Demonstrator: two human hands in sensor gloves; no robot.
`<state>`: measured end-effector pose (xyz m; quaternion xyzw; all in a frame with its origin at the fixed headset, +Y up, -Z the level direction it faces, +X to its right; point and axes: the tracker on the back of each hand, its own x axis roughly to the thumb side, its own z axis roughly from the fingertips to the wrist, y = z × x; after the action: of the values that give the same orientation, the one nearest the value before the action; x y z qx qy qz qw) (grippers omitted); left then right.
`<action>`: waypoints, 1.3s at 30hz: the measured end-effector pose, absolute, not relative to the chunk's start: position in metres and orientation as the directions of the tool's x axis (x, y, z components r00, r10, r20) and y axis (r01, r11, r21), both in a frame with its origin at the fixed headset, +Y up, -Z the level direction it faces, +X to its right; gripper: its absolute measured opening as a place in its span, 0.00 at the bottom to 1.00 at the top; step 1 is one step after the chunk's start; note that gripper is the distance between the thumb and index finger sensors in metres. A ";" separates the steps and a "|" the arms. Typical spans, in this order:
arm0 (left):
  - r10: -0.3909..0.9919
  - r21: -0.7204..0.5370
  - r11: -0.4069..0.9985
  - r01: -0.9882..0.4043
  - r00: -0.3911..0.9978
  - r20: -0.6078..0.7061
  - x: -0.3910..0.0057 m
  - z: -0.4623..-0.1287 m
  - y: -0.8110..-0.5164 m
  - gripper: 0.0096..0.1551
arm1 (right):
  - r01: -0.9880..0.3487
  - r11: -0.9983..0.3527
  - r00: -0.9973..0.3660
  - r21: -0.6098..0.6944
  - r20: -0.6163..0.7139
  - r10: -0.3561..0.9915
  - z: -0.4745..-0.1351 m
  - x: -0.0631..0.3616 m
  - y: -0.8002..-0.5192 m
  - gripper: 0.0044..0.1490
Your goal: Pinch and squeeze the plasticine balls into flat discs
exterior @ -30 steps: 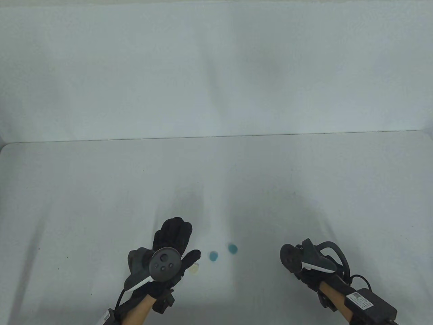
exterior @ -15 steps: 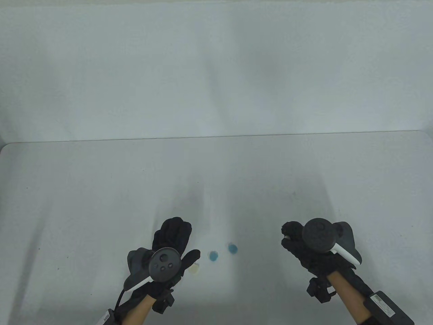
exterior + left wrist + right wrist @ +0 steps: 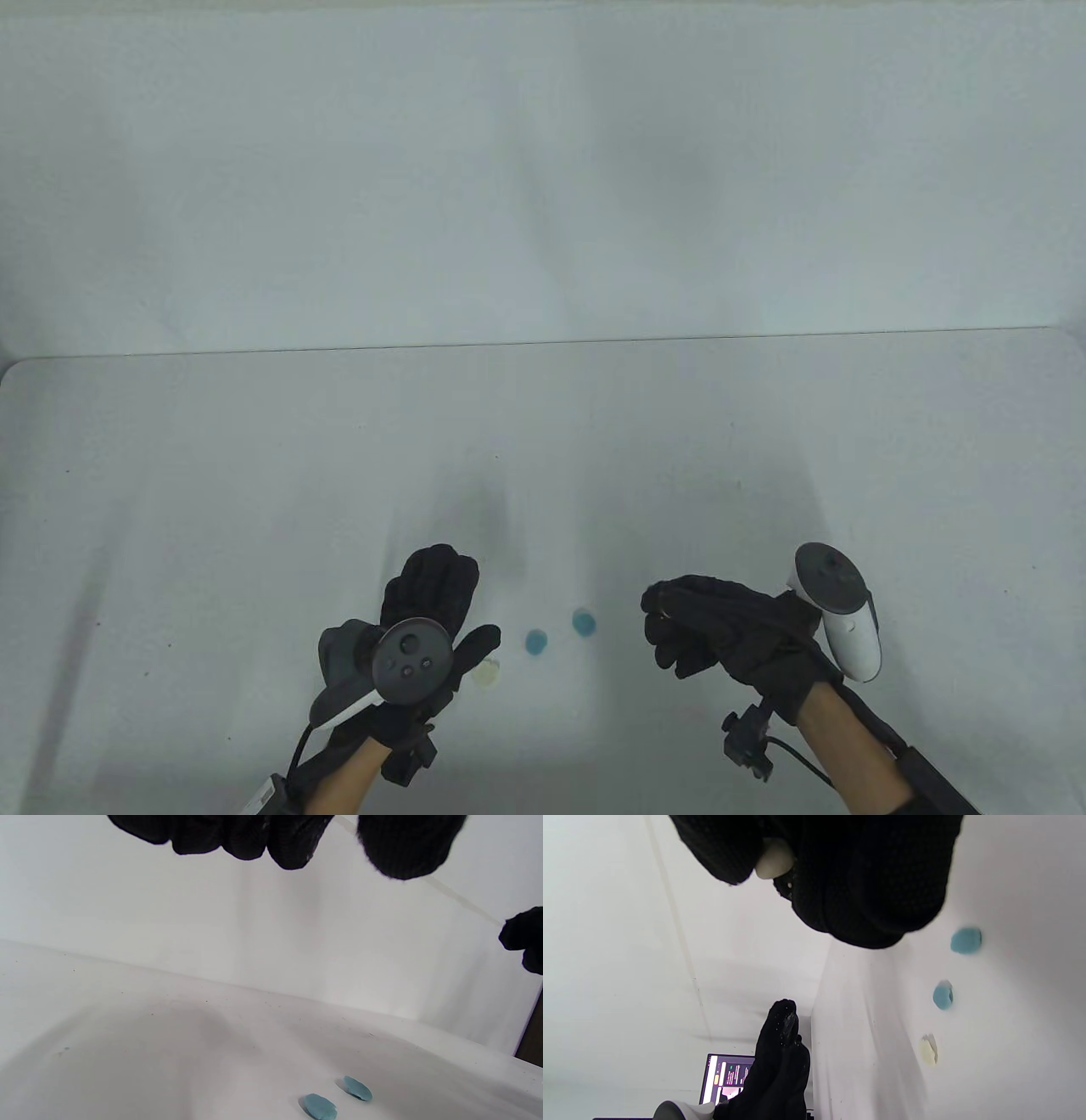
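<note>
Two flattened blue discs [image 3: 535, 642] [image 3: 584, 623] and a cream disc [image 3: 487, 673] lie on the white table [image 3: 254, 509]. My left hand [image 3: 467, 603] hovers just left of them, fingers spread and empty, its thumb next to the cream disc. My right hand [image 3: 666, 628] is right of the discs with its fingers curled. In the right wrist view its fingers [image 3: 865, 878] pinch a small white plasticine ball [image 3: 774, 863]. The blue discs also show in the left wrist view [image 3: 320, 1107] [image 3: 357, 1088] and in the right wrist view [image 3: 966, 941] [image 3: 942, 996], which also shows the cream disc [image 3: 928, 1050].
A white backdrop [image 3: 543, 170] rises behind the table's far edge. A laptop screen [image 3: 727, 1077] shows beyond the table in the right wrist view.
My right hand has risen, turned over and moved left toward the discs, so its fingers now point left. My left hand and the discs have not moved.
</note>
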<state>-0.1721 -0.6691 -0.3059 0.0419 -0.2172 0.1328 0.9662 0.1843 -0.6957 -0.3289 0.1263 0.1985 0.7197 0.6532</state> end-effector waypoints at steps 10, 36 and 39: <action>0.240 0.008 0.963 -0.268 0.876 0.419 -0.173 -0.308 -0.671 0.46 | -0.858 0.029 -0.033 0.514 -0.110 0.993 -0.328 0.175 -0.709 0.26; 0.237 0.008 0.965 -0.263 0.882 0.408 -0.174 -0.309 -0.671 0.46 | -0.895 0.068 0.006 0.441 -0.142 0.990 -0.325 0.178 -0.712 0.36; 0.240 0.004 0.964 -0.265 0.881 0.408 -0.174 -0.310 -0.672 0.46 | -0.913 0.006 -0.038 0.408 -0.099 0.994 -0.325 0.179 -0.707 0.29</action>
<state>-0.1741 -0.6721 -0.3099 0.0296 -0.2065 0.1303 0.9693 0.1791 -0.7074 -0.3251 0.1104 0.1843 0.6963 0.6848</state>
